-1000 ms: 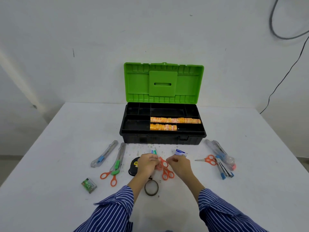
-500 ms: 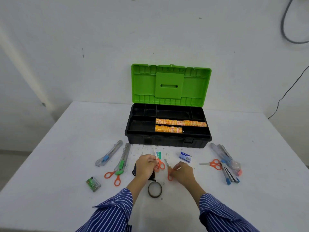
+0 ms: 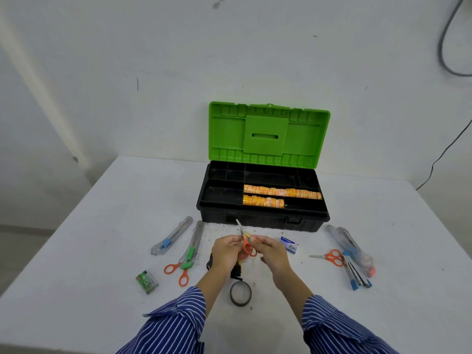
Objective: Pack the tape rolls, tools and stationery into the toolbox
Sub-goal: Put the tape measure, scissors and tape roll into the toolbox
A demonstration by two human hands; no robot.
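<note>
A plain white wall backs a white table [image 3: 102, 226], where the work is laid out within easy reach. At its far side stands the black toolbox [image 3: 263, 218], its green lid [image 3: 268, 134] propped upright so every compartment lies open; two rows of orange tape rolls [image 3: 281, 192] already fill the long middle slots. Still unpacked on the tabletop are two utility knives [image 3: 172, 236] to the left, a bundle of cutters and pens [image 3: 352, 251] to the right, loose orange scissors [image 3: 330, 256], a dark tape ring [image 3: 240, 293] near the sleeves, a small blue box [image 3: 289, 244] and a green packet [image 3: 146, 281]. Above the table, just in front of the box, the left hand [image 3: 226, 251] and right hand [image 3: 270, 252] meet around a pair of orange-handled scissors [image 3: 246, 245]: both curl their fingers on the handles, blades pointing toward the box, likely gathering them closed for stowing. Packing looks barely half done.
</note>
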